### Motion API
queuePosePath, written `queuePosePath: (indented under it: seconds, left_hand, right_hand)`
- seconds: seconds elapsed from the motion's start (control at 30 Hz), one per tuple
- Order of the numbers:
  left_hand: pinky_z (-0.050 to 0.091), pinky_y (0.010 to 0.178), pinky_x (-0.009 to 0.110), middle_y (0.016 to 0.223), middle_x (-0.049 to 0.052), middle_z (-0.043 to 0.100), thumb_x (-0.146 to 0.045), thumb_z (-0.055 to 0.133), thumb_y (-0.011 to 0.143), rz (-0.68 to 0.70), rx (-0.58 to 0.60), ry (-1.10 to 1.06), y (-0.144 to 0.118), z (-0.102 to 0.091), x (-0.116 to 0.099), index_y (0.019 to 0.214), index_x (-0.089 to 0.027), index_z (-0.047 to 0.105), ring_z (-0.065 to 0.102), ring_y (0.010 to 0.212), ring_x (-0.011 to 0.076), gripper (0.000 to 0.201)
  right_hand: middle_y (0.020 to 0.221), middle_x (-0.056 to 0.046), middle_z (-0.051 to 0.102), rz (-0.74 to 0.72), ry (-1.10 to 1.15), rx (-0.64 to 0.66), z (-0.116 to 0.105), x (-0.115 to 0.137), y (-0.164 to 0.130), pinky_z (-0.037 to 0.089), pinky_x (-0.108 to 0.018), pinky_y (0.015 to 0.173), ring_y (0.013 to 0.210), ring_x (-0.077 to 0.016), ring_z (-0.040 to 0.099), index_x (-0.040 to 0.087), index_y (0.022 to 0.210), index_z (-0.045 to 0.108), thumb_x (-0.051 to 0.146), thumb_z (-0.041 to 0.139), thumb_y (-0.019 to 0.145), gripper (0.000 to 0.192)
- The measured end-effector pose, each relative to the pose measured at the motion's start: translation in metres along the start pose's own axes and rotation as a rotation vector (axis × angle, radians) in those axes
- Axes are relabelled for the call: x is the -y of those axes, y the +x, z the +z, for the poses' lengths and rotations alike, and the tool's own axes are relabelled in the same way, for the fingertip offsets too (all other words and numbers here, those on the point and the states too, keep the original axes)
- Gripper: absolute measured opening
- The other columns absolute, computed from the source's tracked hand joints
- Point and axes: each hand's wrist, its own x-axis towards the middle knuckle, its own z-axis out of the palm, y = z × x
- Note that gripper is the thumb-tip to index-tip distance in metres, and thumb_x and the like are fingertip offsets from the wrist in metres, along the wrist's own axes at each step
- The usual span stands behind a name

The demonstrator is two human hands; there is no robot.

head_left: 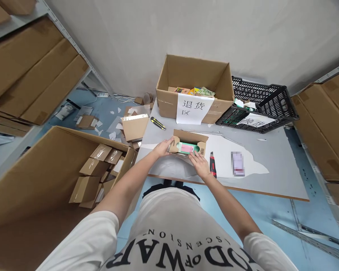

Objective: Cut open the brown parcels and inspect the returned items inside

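Left hand (163,146) fingers curled on small open brown cardboard box (188,145); right hand (199,165) fingers flat, pressed together on front flap. Risk: pink-green packet (187,148) slides out if box tips; red utility knife (213,164) just beside right hand, could get knocked.

- I'm seeing the person wearing a white short-sleeved T-shirt (172,226).
- Black capital lettering (183,256) is running across its chest, upside down from the head camera.
- Both sleeves (101,233) are ending above the elbow, leaving the forearms bare.
- Dark shoes (172,188) are showing below the hem.
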Motion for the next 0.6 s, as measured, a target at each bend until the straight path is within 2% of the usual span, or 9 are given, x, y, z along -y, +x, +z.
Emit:
queuePosePath:
  seconds: [0.2,0.33,0.43,0.6]
  left_hand:
    - [0.025,0.112,0.040,0.145,0.012,0.039,-0.031,0.064,0.069,0.070,0.015,0.056,0.002,-0.006,-0.003,0.145,-0.015,0.015,0.048,0.124,0.0274,0.091]
    - [0.022,0.113,0.039,0.146,0.014,0.036,-0.028,0.063,0.068,0.094,0.047,0.082,0.002,-0.009,-0.004,0.145,-0.014,0.012,0.048,0.125,0.0256,0.093]
    - [0.020,0.113,0.041,0.149,0.014,0.030,-0.027,0.065,0.067,0.119,0.083,0.103,0.003,-0.012,-0.003,0.145,-0.016,0.010,0.043,0.129,0.0251,0.096]
    - [0.019,0.112,0.044,0.152,0.014,0.024,-0.019,0.060,0.066,0.133,0.126,0.148,0.000,-0.021,-0.005,0.145,-0.018,0.009,0.033,0.136,0.0242,0.093]
  right_hand:
    - [0.130,-0.008,0.058,0.017,0.017,-0.022,0.021,0.013,-0.017,0.037,-0.036,0.104,0.125,-0.0204,0.049,0.018,0.125,0.057,0.005,0.036,0.089,0.044]
    - [0.144,-0.011,0.042,-0.019,0.020,0.023,0.037,0.018,-0.036,0.031,-0.043,0.109,0.136,-0.0226,0.033,0.015,0.140,0.038,0.000,0.032,0.085,0.057]
    - [0.148,-0.013,0.033,0.004,0.018,0.076,0.048,0.023,-0.045,0.029,-0.049,0.109,0.138,-0.0240,0.027,0.012,0.146,0.024,-0.004,0.030,0.081,0.068]
    - [0.149,-0.014,0.031,0.052,0.057,0.133,0.049,0.027,-0.044,0.028,-0.050,0.109,0.139,-0.0233,0.025,0.012,0.147,0.021,-0.007,0.031,0.075,0.074]
